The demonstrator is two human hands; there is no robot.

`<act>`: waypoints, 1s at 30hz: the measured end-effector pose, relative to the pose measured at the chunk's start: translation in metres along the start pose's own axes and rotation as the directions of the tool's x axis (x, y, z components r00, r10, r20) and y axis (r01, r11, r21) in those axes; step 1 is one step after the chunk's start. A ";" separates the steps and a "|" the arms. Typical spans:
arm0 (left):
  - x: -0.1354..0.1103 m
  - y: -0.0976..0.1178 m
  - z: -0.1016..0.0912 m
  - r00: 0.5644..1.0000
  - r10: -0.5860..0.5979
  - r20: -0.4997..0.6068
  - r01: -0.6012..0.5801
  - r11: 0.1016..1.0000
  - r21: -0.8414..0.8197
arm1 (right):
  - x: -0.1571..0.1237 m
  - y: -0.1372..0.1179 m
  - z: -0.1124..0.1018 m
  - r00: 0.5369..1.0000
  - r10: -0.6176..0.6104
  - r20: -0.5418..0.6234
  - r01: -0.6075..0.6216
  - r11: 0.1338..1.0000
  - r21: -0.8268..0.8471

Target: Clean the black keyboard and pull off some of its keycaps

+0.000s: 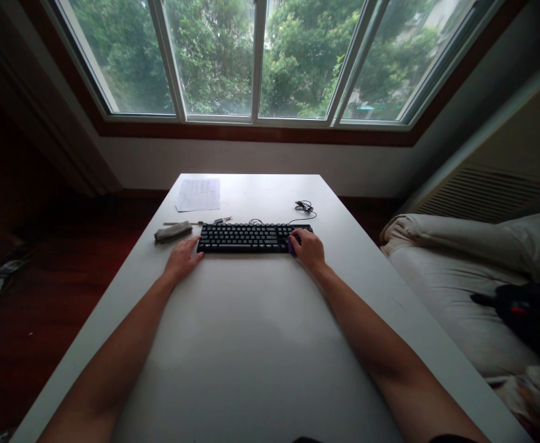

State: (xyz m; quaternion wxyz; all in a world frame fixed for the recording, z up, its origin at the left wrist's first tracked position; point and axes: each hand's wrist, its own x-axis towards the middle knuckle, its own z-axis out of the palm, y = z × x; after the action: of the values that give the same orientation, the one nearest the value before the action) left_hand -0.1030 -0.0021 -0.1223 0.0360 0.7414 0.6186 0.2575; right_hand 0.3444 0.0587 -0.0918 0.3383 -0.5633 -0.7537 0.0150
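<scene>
One grey bundle (173,232) lay beside the left hand (182,258); its grip unclear, that hand touched the black keyboard (245,239) on the table (251,326), apparently steadying it, while the right hand (309,247) pinched a purple object (291,247) by the right-hand keys.

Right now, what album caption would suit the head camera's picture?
Left hand beside a black keyboard, right hand holding a purple object at its right end, white table beneath.

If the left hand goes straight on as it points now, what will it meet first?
Probably the keyboard, at its left end; the left hand is right beside it, though whether they already touch is unclear.
</scene>
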 end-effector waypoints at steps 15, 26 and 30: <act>-0.004 0.087 -0.005 0.980 0.189 -0.059 -0.196 0.966 -0.169 | -0.033 -0.073 0.043 0.955 -0.079 0.285 -0.155 0.689 0.708; 0.017 0.158 0.038 0.984 0.115 0.139 0.026 0.670 -0.742 | -0.031 -0.074 0.029 0.978 -0.068 0.197 -0.143 0.468 0.872; 0.027 0.169 0.058 0.982 -0.001 0.187 0.165 0.471 -0.866 | -0.031 -0.069 0.027 0.980 -0.049 0.191 -0.152 0.431 0.890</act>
State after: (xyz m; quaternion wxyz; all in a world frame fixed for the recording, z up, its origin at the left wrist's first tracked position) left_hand 0.0764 -0.0005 -0.1006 0.4723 0.6052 0.4297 0.4754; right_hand 0.2764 0.0168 -0.1001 0.5128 -0.3150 -0.6401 0.4777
